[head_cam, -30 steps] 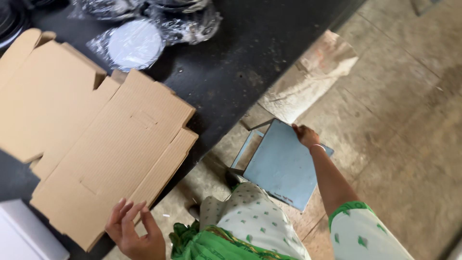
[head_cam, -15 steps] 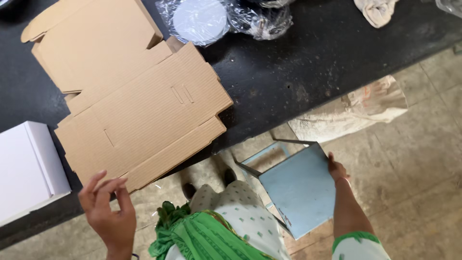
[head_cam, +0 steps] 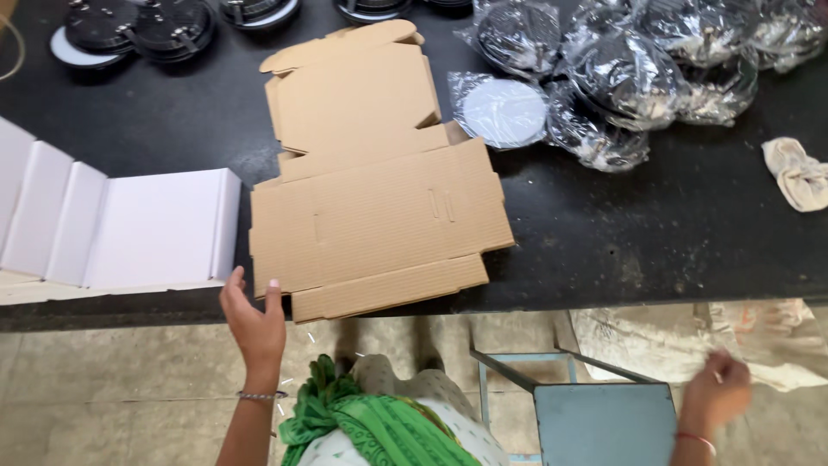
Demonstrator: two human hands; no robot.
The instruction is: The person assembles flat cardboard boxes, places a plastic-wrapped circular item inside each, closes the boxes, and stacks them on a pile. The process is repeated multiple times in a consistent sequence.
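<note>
A flat, unfolded brown cardboard box (head_cam: 379, 198) lies on the black table (head_cam: 621, 233). My left hand (head_cam: 253, 321) is at the table's front edge, fingers apart, touching the box's near left corner. A folded white cardboard sheet (head_cam: 112, 229) lies just left of it. My right hand (head_cam: 720, 390) hangs low at the right, off the table, beside the back corner of a blue-grey metal stool (head_cam: 604, 423). It holds nothing that I can see.
Round black parts in clear plastic bags (head_cam: 621, 69) pile up at the table's back right, one showing a white disc (head_cam: 504, 110). More round black parts (head_cam: 129, 30) sit at the back left. A crumpled cloth (head_cam: 798, 173) lies at the right. Sacking (head_cam: 759, 341) lies on the floor.
The view has swung up and left over the table. My left hand has risen to the box's corner. My right hand has come off the stool, which now stands behind me to the right.
</note>
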